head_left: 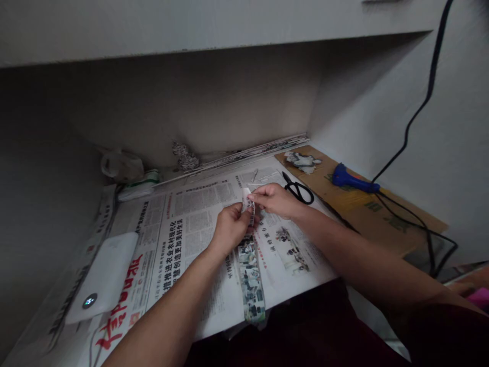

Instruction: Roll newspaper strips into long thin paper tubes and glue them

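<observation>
the left hand [230, 224] and the right hand [275, 199] are pinching a narrow paper strip [251, 285] between thumb and fingers, over the newspaper [198, 199]. the strip reaches down to the near edge. black scissors [303, 193] lie just beyond the right hand. farther to the right, a blue corded tool [353, 179] rests on brown cardboard [340, 205]. at the near left lies a white device [107, 272].

To the left of the left hand [231, 224], “推进农业农村现代化” and “创造更加美好生活” are printed on the newspaper [198, 224]. Farther left, “日报” can be read in the red masthead [124, 293]; the lit digits [90, 300] on the white power bank [109, 270] cannot be made out.
</observation>
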Demonstrator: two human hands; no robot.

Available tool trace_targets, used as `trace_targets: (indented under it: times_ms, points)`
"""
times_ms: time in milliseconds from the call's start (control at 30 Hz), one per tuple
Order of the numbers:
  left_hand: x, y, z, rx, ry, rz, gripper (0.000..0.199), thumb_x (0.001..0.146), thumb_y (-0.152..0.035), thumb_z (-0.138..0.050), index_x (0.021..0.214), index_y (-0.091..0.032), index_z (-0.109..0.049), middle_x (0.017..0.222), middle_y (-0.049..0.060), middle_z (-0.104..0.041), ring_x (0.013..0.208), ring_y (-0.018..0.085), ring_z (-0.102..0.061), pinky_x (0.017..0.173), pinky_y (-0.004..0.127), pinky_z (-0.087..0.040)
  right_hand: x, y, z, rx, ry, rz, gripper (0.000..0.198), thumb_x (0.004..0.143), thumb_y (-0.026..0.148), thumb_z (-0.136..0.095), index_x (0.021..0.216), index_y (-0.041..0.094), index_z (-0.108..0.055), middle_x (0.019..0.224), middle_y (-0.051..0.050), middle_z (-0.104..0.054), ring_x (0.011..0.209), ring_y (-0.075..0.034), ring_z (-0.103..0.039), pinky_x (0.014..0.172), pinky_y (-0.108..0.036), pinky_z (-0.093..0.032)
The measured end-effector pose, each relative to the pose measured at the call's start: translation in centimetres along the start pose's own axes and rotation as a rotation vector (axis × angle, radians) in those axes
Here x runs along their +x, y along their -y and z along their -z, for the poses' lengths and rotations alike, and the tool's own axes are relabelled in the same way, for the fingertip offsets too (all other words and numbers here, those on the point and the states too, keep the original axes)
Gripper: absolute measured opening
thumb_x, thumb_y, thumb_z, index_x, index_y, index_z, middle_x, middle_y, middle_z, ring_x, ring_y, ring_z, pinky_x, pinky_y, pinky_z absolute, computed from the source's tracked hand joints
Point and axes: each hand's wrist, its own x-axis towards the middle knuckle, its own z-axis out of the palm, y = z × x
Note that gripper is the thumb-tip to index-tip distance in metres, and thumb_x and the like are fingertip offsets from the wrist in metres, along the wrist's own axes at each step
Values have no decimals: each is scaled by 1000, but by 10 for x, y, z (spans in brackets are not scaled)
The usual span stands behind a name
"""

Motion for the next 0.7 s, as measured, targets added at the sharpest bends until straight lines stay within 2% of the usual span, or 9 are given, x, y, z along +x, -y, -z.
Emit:
trace_targets:
  times_ms: [133, 333, 567, 700]
  points:
    - [-1, -2, -1, -10, -15, 15, 32, 74, -46, -63, 82, -14, -62, 77, 8, -69, 66, 18, -65, 55, 27, -53, 0, 2, -3, 7, -75, -10, 34, 69, 45, -67, 72, 12, -64, 48, 5, -45, 39, -5, -31, 39, -21, -24]
    - [-1, -2, -2, -11, -11, 10, 28, 76, -42, -61, 84, -14, -61, 78, 9, -69, 66, 18, -64, 57, 29, -54, 0, 2, -6, 47, -107, 2, 34, 66, 45, -70, 69, 13, -64, 48, 5, -47, 40, -5, -33, 41, -21, -26]
    - [2, 9, 0, 32, -2, -33, 28, 75, -38, -62, 87, -14, -63, 79, 9, -69, 66, 18, -64, 55, 25, -51, -1, 1, -6, 94, -98, 0, 34, 65, 45, -72, 64, 14, -58, 45, 6, -44, 38, -5, -31, 40, -21, -24]
    - [1, 6, 0, 31, 16, -52, 26, 73, -38, -63, 85, -14, -63, 76, 7, -69, 67, 17, -64, 57, 24, -50, 0, 1, -8, 126, -91, 1, 36, 63, 45, -74, 59, 15, -54, 45, 6, -46, 38, -4, -32, 39, -20, -23]
